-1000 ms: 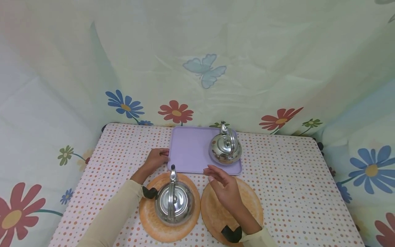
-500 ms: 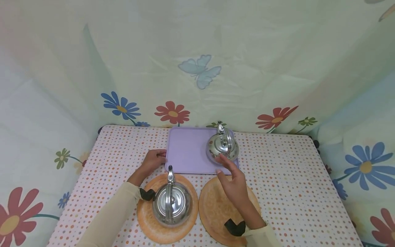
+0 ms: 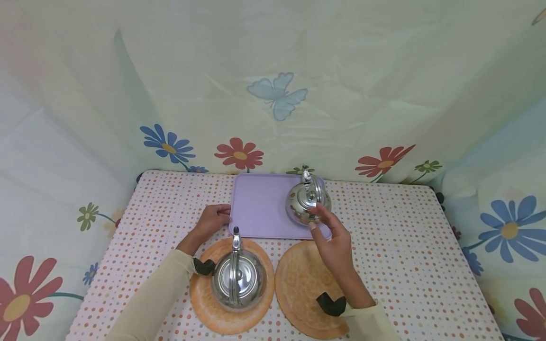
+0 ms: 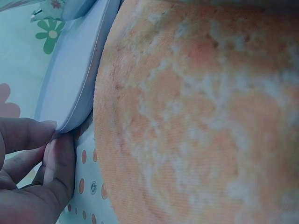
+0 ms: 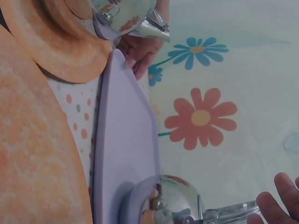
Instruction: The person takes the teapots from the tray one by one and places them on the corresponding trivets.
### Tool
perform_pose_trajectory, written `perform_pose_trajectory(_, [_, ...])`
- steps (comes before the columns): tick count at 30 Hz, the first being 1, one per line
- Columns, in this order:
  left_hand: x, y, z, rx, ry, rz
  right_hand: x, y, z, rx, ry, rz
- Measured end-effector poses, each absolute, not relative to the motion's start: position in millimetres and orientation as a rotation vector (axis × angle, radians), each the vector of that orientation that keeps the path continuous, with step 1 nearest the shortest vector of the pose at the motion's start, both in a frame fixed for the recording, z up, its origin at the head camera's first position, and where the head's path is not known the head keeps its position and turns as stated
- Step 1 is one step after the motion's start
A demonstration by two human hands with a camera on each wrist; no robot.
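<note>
My left hand (image 3: 210,221) pinches the left edge of a lilac tray (image 3: 258,208). In the left wrist view its thumb (image 4: 28,133) lies over the rim, with other fingers underneath. A shiny metal teapot (image 3: 300,201) with an upright handle stands on the tray's right side, spout pointing away from me. My right hand (image 3: 339,246) hovers at the near side of that teapot, thumb and fingers apart and not closed round it; whether a fingertip touches it I cannot tell. A second metal teapot (image 3: 249,284) stands on the left round orange mat (image 3: 209,315).
Another round orange mat (image 3: 298,284) lies below my right forearm. The dotted tablecloth (image 3: 396,255) covers the table. Behind and at both sides hangs a curtain (image 3: 341,104) printed with flowers, close to the table's far edge.
My right hand has moved forward and right from the tray's near edge to the teapot on the tray. My left hand stays at the tray's edge. The head view has shifted slightly.
</note>
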State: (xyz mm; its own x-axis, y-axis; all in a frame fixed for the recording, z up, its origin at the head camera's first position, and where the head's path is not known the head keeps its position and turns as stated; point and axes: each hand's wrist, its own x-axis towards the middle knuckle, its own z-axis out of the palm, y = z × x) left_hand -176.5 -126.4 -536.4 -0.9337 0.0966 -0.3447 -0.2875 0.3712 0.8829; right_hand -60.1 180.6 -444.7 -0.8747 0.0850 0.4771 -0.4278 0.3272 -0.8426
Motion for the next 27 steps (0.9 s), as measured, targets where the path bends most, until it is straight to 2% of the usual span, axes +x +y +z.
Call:
perform_pose_trajectory(7, [-176,-128,-537,-0.17,2.295,1.593,-64,186,-441,0.249,-2.161,1.562])
perform_pose_trajectory(17, [-177,-128,-538,-0.15,2.301,1.579,-63,182,-409,0.153,-2.157,1.552])
perform_pose_trajectory(27, [-175,-127,-535,-0.119,2.265,1.65,-74,191,-414,0.041,-2.205,1.604])
